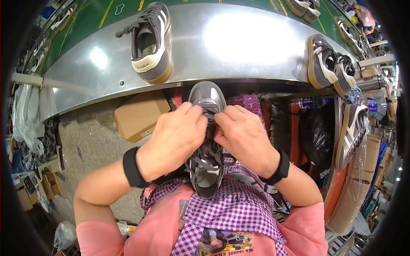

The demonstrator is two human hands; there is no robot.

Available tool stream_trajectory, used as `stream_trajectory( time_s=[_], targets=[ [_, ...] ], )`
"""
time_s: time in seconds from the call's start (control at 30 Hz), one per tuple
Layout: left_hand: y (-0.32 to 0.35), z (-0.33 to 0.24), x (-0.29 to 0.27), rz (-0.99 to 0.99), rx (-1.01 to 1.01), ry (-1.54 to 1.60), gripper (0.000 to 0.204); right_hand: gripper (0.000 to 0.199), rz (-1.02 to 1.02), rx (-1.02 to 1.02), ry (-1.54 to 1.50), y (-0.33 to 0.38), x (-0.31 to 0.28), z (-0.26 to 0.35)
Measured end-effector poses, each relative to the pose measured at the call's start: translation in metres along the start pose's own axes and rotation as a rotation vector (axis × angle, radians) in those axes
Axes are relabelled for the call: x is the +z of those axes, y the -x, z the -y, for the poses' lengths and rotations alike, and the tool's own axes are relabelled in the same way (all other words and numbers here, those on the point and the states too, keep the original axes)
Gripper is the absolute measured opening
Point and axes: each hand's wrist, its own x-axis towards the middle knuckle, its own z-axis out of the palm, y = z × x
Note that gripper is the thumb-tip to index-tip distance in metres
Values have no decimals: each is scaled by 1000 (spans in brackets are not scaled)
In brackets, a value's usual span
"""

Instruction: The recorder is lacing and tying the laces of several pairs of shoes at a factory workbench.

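A dark grey sneaker (208, 91) rests on my lap, its toe pointing away from me and up against the metal bench edge. Both of my hands meet over its lacing. My left hand (179, 130) has its fingers pinched together on the dark shoelace (210, 112) near the toe end. Opposite it, my right hand (244, 135) is closed in the same way at the right side of the laces. The fingertips cover much of the eyelet rows. Looser lace lies across the shoe's opening (208, 177) nearer my body.
One sneaker (150, 47) stands on the metal bench (102, 72), left of centre. A pair (326, 62) sits at its right end. Beyond runs a green conveyor belt (124, 10). A cardboard box (141, 113) is below the bench; another sneaker (351, 134) stands at right beside stacked brown cardboard (358, 175).
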Motion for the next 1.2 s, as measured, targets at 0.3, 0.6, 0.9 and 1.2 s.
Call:
stream_trajectory(
  time_s=[0.3, 0.6, 0.9, 1.2],
  targets=[
    [21, -1, 7, -76, -401, 509, 31, 25, 41, 390, -403, 19, 1, -1],
    [-3, 26, -9, 277, -401, 783, 22, 22, 217, 316, -406, 7, -11, -19],
    [16, 21, -6, 63, -371, 606, 20, 22, 61, 407, -546, 15, -6, -18],
    [31, 35, 22, 118, -415, 1175, 12, 19, 141, 848, -1665, 35, 22, -27]
  ],
)
